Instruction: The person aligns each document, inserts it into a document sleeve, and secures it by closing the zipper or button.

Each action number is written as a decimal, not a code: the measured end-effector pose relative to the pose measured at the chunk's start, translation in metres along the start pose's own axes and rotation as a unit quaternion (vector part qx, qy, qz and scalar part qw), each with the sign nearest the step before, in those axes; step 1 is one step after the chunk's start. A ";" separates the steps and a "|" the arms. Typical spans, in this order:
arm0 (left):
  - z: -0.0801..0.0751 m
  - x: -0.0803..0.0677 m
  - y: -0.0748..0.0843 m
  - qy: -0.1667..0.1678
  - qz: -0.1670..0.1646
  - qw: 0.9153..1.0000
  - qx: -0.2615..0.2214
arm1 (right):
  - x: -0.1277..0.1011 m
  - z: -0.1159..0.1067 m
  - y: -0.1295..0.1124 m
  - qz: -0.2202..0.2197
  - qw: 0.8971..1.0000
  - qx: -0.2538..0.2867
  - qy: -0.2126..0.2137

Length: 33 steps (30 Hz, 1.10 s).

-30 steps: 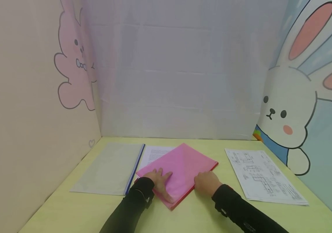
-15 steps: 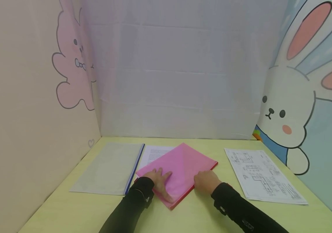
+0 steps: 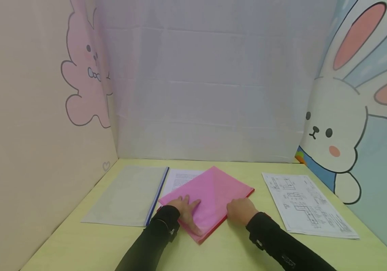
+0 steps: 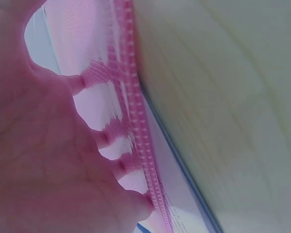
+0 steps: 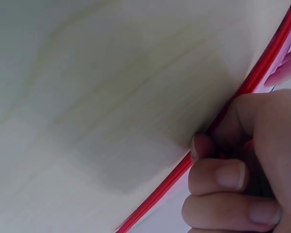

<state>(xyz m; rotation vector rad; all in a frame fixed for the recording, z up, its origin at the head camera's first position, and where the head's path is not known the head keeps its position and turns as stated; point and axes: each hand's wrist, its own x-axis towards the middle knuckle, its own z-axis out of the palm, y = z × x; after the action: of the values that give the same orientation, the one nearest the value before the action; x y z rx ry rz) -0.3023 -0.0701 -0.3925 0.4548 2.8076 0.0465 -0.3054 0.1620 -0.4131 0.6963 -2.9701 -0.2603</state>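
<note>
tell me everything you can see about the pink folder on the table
The pink folder is a thin, translucent plastic cover with a red spine strip along its right edge. It lies flat and closed on the yellow-green table, turned diagonally, its far left part overlapping a printed sheet. The left hand rests flat on its near left part, fingers spread. The right hand grips the red edge with curled fingers, the thumb against the strip.

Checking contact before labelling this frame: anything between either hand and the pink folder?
Nothing visible. The left hand lies flat on the translucent pink plastic folder, fingers spread. The right hand curls round its red spine edge directly, on the yellow-green table.
</note>
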 end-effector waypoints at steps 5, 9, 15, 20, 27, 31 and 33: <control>0.000 -0.001 0.000 0.003 0.001 1.000 -0.001 | 0.001 0.002 0.001 0.006 1.000 0.001 0.001; -0.001 -0.002 0.000 0.003 0.002 1.000 0.001 | 0.001 0.001 0.001 0.006 1.000 0.000 -0.001; 0.000 -0.001 -0.001 0.004 0.003 1.000 0.002 | 0.002 0.001 0.001 0.007 1.000 0.003 -0.004; 0.001 0.002 -0.002 0.002 0.003 1.000 0.002 | 0.002 0.002 0.001 0.006 1.000 0.004 0.001; 0.004 0.006 -0.004 0.005 0.007 1.000 0.001 | 0.004 0.006 0.004 0.003 1.000 -0.001 -0.001; 0.008 0.009 -0.006 0.009 0.005 1.000 -0.008 | 0.004 0.006 0.004 0.002 1.000 -0.004 0.005; 0.010 0.010 -0.007 0.010 0.004 1.000 -0.009 | 0.004 0.006 0.004 0.003 1.000 -0.003 0.007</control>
<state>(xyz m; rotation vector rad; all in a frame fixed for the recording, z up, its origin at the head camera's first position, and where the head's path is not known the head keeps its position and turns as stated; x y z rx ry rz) -0.3101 -0.0736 -0.4049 0.4650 2.8223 0.0777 -0.3117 0.1649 -0.4183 0.6853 -2.9566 -0.2643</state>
